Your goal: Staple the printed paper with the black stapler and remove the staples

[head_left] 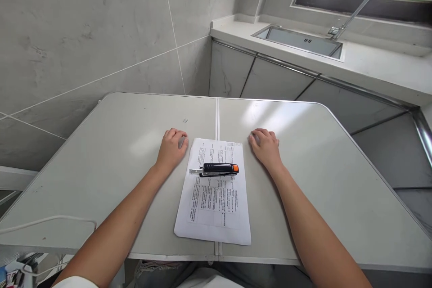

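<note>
A printed sheet of paper (216, 198) lies in the middle of the grey folding table (118, 144). Across the sheet rests a black utility knife (218, 169) with an orange end and its metal blade pointing left. My left hand (172, 146) rests on the table just left of the sheet's top corner, fingers curled under and holding nothing. My right hand (265, 146) sits on the table right of the sheet, fingers likewise curled down with nothing in them. Neither hand touches the knife.
A grey tiled wall stands behind and left of the table. A white counter with a steel sink (299, 41) and tall tap (361, 2) runs at the back right, under a window. A white cable (47, 221) crosses the table's near left edge.
</note>
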The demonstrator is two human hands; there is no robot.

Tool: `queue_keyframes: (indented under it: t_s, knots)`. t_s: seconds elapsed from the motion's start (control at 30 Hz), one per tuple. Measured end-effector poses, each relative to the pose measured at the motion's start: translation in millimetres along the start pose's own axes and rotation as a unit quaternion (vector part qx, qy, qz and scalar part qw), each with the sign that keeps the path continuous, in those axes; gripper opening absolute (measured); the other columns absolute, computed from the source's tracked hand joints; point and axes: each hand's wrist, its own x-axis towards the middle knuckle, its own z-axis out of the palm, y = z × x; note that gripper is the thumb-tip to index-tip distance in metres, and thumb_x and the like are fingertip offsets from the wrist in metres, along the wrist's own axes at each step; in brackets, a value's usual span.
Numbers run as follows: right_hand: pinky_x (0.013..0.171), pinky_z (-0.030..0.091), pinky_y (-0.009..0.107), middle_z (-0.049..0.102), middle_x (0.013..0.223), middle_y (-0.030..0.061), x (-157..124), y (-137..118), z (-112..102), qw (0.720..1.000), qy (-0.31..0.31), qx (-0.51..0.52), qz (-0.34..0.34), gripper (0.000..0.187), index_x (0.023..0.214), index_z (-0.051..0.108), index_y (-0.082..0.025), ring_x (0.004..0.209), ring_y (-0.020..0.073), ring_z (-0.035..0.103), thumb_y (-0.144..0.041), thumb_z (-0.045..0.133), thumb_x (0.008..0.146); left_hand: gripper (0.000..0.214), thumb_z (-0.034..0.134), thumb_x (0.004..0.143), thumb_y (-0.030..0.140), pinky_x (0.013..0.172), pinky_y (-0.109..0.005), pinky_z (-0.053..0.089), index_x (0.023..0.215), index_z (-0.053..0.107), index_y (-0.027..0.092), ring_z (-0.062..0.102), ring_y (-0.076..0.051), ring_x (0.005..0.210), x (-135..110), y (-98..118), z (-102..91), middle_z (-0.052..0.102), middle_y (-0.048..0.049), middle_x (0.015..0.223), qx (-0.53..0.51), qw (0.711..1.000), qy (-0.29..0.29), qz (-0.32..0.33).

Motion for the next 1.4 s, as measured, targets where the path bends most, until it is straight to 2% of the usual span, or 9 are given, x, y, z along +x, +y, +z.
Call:
queue_keyframes:
  t_s: [0.13,0.3,0.53,0.73,0.97,1.1,1.23,1.33,1.4]
  knots:
    - [0.096,0.044,0.057,0.062,0.139,0.0124,2.5,2.6,5.7,1.0,0.0,-0.008,0.0,0.039,0.127,0.068,-0.026,0.125,0.0371,0.048,-0.045,0.045,0.102,0.02,0.058,0.096,0.03,0.096,-0.045,0.048,0.11,0.068,0.02,0.057,-0.031,0.106,2.8,-7.9,1.3,0.06,-0.0125,0.111,0.059,0.998,-0.026,-0.026]
    - [0.095,0.044,0.055,0.063,0.137,0.012,4.6,5.9,6.9,0.999,0.02,0.035,0.014,0.041,0.126,0.069,-0.025,0.121,0.0348,0.051,-0.044,0.043,0.101,0.028,0.055,0.096,0.032,0.097,-0.048,0.048,0.118,0.065,0.018,0.057,-0.034,0.112,20.3,-15.3,-0.1,0.061,-0.016,0.119,0.079,0.994,-0.06,-0.051]
    - [0.091,0.045,0.054,0.065,0.135,0.0133,3.7,3.6,6.3,0.999,0.024,0.028,-0.005,0.041,0.124,0.07,-0.024,0.118,0.0354,0.051,-0.042,0.041,0.102,0.045,0.041,0.102,0.028,0.109,-0.054,0.037,0.145,0.055,0.023,0.045,-0.036,0.14,42.6,-26.7,20.0,0.052,-0.0163,0.155,0.115,0.99,-0.074,-0.022]
    - [0.093,0.045,0.055,0.062,0.139,0.0139,2.1,0.5,5.6,1.0,0.016,0.002,-0.011,0.04,0.127,0.067,-0.022,0.121,0.036,0.05,-0.041,0.044,0.101,0.036,0.045,0.101,0.027,0.103,-0.05,0.039,0.13,0.065,0.021,0.053,-0.034,0.129,36.9,-26.6,23.0,0.063,-0.0164,0.138,0.128,0.991,-0.047,-0.009]
    - [0.095,0.048,0.052,0.065,0.132,0.0139,1.5,-0.6,3.6,0.996,0.067,0.05,-0.018,0.035,0.12,0.069,-0.021,0.117,0.0329,0.055,-0.036,0.044,0.1,0.02,0.046,0.099,0.017,0.091,-0.044,0.045,0.101,0.065,0.021,0.059,-0.03,0.102,30.8,-21.5,17.0,0.067,-0.0128,0.104,0.084,0.996,-0.033,0.005]
    - [0.091,0.053,0.048,0.07,0.116,0.0121,-2.1,-14.2,-2.3,0.982,0.121,0.133,-0.054,0.03,0.105,0.072,-0.022,0.109,0.0296,0.06,-0.031,0.044,0.101,0.022,0.047,0.097,0.017,0.087,-0.039,0.049,0.109,0.065,0.02,0.061,-0.025,0.096,20.5,-12.6,10.5,0.064,-0.011,0.107,-0.04,0.999,0.009,-0.029]
    - [0.088,0.054,0.047,0.072,0.1,0.0089,-13.3,-34.3,-9.8,0.962,0.136,0.205,-0.121,0.025,0.096,0.07,-0.024,0.099,0.0275,0.063,-0.031,0.048,0.103,0.024,0.05,0.102,0.034,0.075,-0.033,0.05,0.104,0.07,0.021,0.06,-0.019,0.08,1.2,-0.8,1.2,0.064,-0.0083,0.103,-0.158,0.978,0.064,-0.12]
    - [0.087,0.054,0.048,0.071,0.1,0.0084,-26.6,-49.3,-13.7,0.932,0.104,0.259,-0.234,0.018,0.101,0.07,-0.025,0.095,0.0266,0.064,-0.03,0.053,0.103,0.026,0.048,0.104,0.041,0.073,-0.03,0.051,0.106,0.066,0.021,0.059,-0.016,0.075,-9.6,6.7,-2.5,0.065,-0.0067,0.1,-0.242,0.954,0.09,-0.154]
    - [0.086,0.054,0.048,0.071,0.106,0.0099,-35.7,-59.7,-14.0,0.906,0.04,0.273,-0.32,0.02,0.114,0.069,-0.025,0.096,0.0273,0.064,-0.034,0.056,0.101,0.027,0.048,0.104,0.043,0.068,-0.028,0.05,0.109,0.065,0.022,0.056,-0.014,0.068,-12.4,9.3,-2.1,0.063,-0.0042,0.09,-0.276,0.943,0.085,-0.165]
